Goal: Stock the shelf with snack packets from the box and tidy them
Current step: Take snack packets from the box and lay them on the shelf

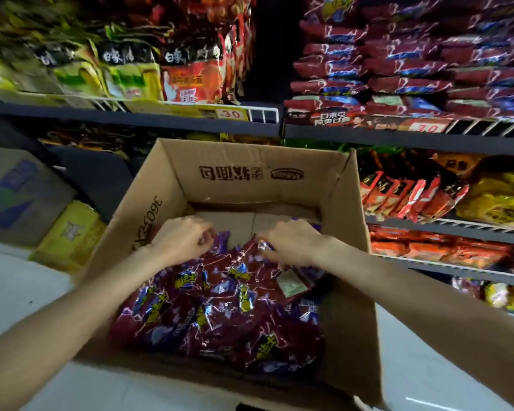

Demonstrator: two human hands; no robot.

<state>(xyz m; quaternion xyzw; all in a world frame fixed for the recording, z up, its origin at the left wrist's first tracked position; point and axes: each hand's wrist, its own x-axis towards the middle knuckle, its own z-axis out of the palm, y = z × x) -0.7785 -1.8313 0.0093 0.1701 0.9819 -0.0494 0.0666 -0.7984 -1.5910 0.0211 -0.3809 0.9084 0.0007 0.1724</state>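
Note:
An open cardboard box (250, 173) stands on the floor in front of the shelves. Inside it lies a heap of several dark red and purple snack packets (220, 310). My left hand (184, 238) reaches into the box, its fingers curled round the top edge of a packet at the far side of the heap. My right hand (291, 241) pinches the top edge of another packet beside it. Stacks of matching red packets (413, 60) fill the upper right shelf (398, 137).
Yellow, green and red noodle bags (131, 72) stand on the upper left shelf. Orange and yellow packets (413, 191) fill the lower right shelves. A carton (21, 191) and a yellow pack (72, 232) sit at the left on the white floor (21, 298).

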